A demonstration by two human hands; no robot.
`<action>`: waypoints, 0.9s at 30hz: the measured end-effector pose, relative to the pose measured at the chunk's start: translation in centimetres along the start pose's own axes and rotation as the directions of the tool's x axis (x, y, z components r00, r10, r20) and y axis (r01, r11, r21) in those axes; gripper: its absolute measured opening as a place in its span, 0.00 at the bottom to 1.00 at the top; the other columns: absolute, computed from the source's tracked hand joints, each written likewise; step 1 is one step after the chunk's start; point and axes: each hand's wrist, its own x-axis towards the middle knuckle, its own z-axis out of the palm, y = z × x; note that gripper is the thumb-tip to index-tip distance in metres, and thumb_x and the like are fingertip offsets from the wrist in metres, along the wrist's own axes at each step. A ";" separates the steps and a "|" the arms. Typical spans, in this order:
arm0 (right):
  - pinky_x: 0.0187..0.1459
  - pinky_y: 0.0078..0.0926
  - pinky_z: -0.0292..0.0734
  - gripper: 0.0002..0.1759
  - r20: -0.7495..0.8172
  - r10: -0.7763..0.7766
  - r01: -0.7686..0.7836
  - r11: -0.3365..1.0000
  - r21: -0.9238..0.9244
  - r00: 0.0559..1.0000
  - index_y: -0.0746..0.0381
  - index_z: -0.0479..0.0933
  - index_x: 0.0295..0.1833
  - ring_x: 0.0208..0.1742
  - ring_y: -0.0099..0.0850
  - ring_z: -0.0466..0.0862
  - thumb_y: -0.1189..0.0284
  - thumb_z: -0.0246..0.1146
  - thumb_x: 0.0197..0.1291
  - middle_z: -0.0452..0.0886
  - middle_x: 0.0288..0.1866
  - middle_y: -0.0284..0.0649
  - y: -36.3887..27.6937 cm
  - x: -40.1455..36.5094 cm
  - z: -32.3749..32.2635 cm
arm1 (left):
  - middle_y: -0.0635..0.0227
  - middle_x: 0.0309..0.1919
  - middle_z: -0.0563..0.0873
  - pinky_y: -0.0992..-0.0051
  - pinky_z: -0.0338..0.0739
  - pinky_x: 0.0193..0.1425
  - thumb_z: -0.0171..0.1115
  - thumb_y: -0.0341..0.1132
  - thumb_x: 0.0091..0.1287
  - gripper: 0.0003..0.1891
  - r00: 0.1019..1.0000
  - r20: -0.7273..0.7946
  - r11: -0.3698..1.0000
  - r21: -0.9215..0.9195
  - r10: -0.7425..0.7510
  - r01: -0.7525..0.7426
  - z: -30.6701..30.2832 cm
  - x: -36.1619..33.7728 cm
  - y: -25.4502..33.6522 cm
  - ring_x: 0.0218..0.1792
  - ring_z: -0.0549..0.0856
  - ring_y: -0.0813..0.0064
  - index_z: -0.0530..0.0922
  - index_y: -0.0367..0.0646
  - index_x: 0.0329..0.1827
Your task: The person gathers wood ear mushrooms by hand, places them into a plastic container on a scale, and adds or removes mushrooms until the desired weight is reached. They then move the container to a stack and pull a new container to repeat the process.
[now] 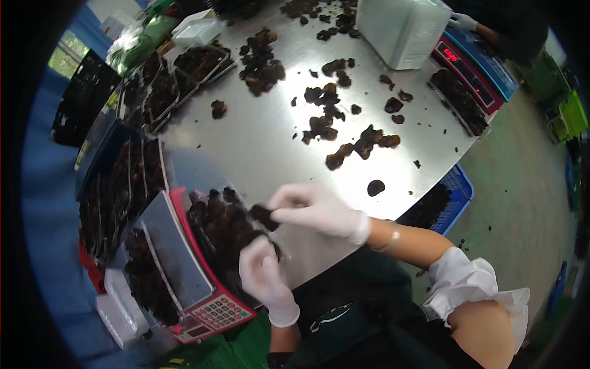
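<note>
Head view: right hand (319,212) grip pinched shut on one dark dried piece (264,215), just above the heap (221,230) on the near scale (206,295). Left hand (264,277) touches the heap, grip can't tell. Two scales; the second scale (470,71) sits far across the worktop (258,141).

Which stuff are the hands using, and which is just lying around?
In use:
- right hand, pinching a dark piece
- left hand, at the pile
- red scale under the pile

Lying about:
- loose pieces on the table
- white box
- far scale
- blue basket
- packed trays
</note>
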 end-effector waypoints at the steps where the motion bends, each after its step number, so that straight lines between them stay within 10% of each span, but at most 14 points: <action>1: 0.45 0.17 0.75 0.08 -0.024 0.066 -0.063 0.994 0.089 0.998 0.63 0.82 0.44 0.40 0.15 0.79 0.69 0.66 0.67 0.83 0.37 0.29 -0.2 -0.9 -0.9 | 0.56 0.59 0.79 0.70 0.74 0.59 0.60 0.44 0.74 0.29 0.996 0.040 0.992 -0.090 -0.082 0.085 1.1 0.9 1.0 0.53 0.80 0.71 0.69 0.31 0.70; 3: 0.47 0.16 0.74 0.09 -0.029 0.120 -0.113 0.977 0.181 0.992 0.64 0.80 0.49 0.41 0.13 0.78 0.70 0.65 0.69 0.83 0.39 0.26 0.0 -2.9 -2.1 | 0.59 0.61 0.79 0.70 0.73 0.64 0.67 0.47 0.71 0.35 0.973 0.192 0.938 -0.297 -0.125 0.179 3.0 2.3 1.5 0.58 0.79 0.70 0.68 0.32 0.72; 6: 0.45 0.16 0.74 0.11 -0.019 0.179 -0.175 0.975 0.140 0.984 0.64 0.79 0.51 0.40 0.13 0.77 0.69 0.66 0.68 0.81 0.38 0.26 0.3 -5.6 -3.2 | 0.64 0.51 0.85 0.73 0.74 0.64 0.65 0.32 0.72 0.17 0.914 0.325 0.787 -0.485 -0.243 0.381 4.4 2.3 0.1 0.52 0.82 0.76 0.79 0.32 0.59; 9: 0.44 0.15 0.73 0.13 -0.207 0.062 -0.095 0.984 -0.153 0.976 0.64 0.79 0.51 0.39 0.13 0.76 0.69 0.68 0.66 0.80 0.36 0.27 0.0 -7.7 -3.4 | 0.65 0.48 0.86 0.74 0.75 0.63 0.64 0.30 0.73 0.12 0.834 0.454 0.670 -0.517 -0.314 0.533 5.4 2.0 0.1 0.51 0.83 0.77 0.81 0.34 0.55; 13: 0.42 0.16 0.68 0.12 -0.207 0.076 -0.090 0.994 -0.063 0.975 0.64 0.77 0.52 0.37 0.14 0.72 0.74 0.65 0.65 0.76 0.37 0.26 0.0 -8.4 -4.2 | 0.65 0.49 0.86 0.75 0.75 0.62 0.61 0.28 0.74 0.10 0.766 0.532 0.531 -0.557 -0.362 0.638 6.5 1.4 0.3 0.51 0.83 0.78 0.81 0.34 0.54; 21: 0.39 0.17 0.71 0.07 -0.390 0.121 -0.086 0.991 0.107 0.913 0.63 0.77 0.45 0.35 0.15 0.75 0.70 0.59 0.72 0.78 0.34 0.28 2.6 -9.0 -4.5 | 0.69 0.43 0.87 0.81 0.77 0.53 0.63 0.26 0.73 0.08 0.745 0.503 0.696 -0.334 -0.439 0.636 8.8 0.5 0.4 0.44 0.83 0.83 0.83 0.33 0.51; 24: 0.41 0.21 0.72 0.12 -0.289 0.150 0.070 0.775 0.628 0.945 0.64 0.75 0.47 0.38 0.22 0.77 0.66 0.51 0.76 0.78 0.38 0.32 4.3 -9.4 -5.5 | 0.69 0.43 0.87 0.80 0.79 0.50 0.63 0.24 0.72 0.07 0.779 0.445 0.778 -0.242 -0.442 0.580 9.0 0.8 0.4 0.43 0.84 0.83 0.84 0.32 0.49; 27: 0.43 0.23 0.73 0.11 -0.599 0.168 0.072 0.932 0.356 0.783 0.67 0.75 0.51 0.39 0.23 0.77 0.74 0.50 0.71 0.80 0.39 0.33 2.3 -9.3 -4.4 | 0.69 0.41 0.86 0.80 0.78 0.48 0.66 0.23 0.68 0.07 0.902 0.271 0.917 -0.125 -0.336 0.380 7.6 1.4 1.9 0.42 0.84 0.81 0.85 0.35 0.47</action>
